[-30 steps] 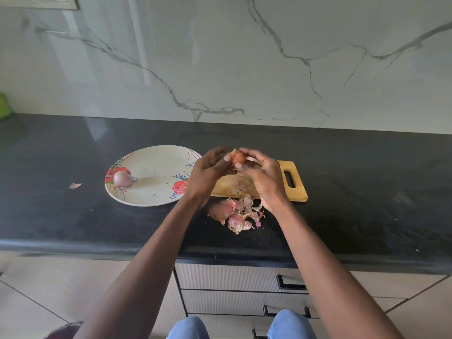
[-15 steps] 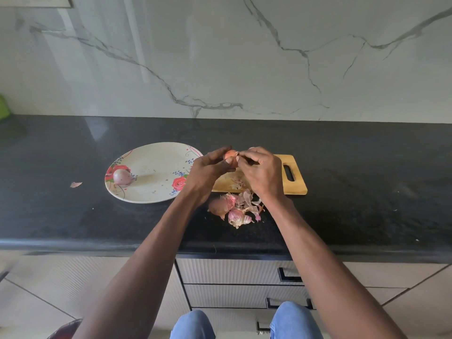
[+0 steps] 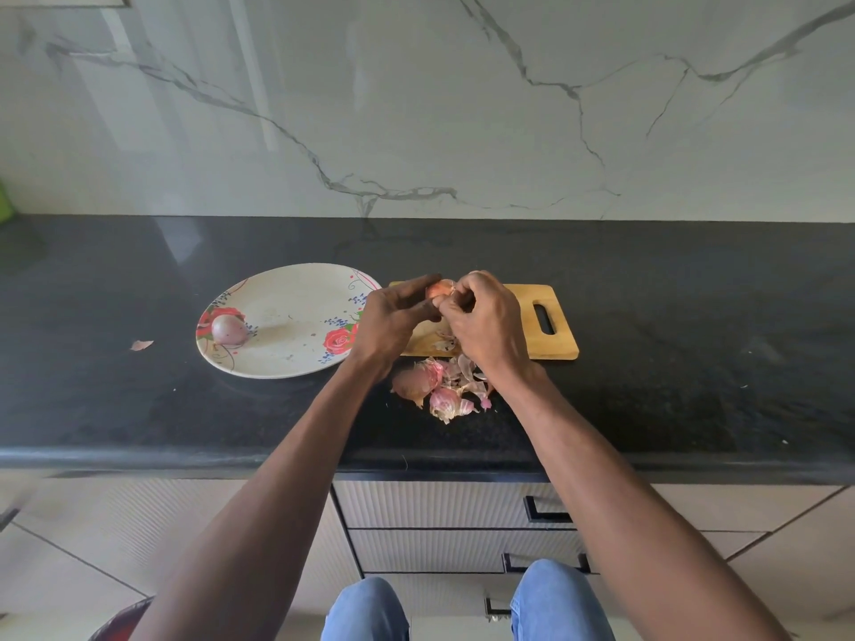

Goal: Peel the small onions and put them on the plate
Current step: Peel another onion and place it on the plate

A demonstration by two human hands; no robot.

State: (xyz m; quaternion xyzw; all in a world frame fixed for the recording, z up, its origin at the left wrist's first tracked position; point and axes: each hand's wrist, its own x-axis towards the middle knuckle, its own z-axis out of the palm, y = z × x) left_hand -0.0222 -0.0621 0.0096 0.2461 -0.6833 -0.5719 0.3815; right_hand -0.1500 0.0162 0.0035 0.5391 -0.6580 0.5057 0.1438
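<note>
Nearest the black countertop's point(image 3: 647, 400) front edge lies a heap of onion skins point(image 3: 442, 386). Just beyond, over the wooden cutting board point(image 3: 550, 335), the left hand point(image 3: 393, 316) and right hand point(image 3: 486, 321) both pinch one small onion point(image 3: 439, 288), fingers curled on it. Left of them, a peeled onion point(image 3: 228, 329) sits by the floral plate's point(image 3: 296, 358) left rim.

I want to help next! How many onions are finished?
Done: one peeled pinkish onion sits on the flowered white plate. In hand: left hand and right hand peel a small brown-skinned onion. Left: one unpeeled onion beside the skins.
</note>
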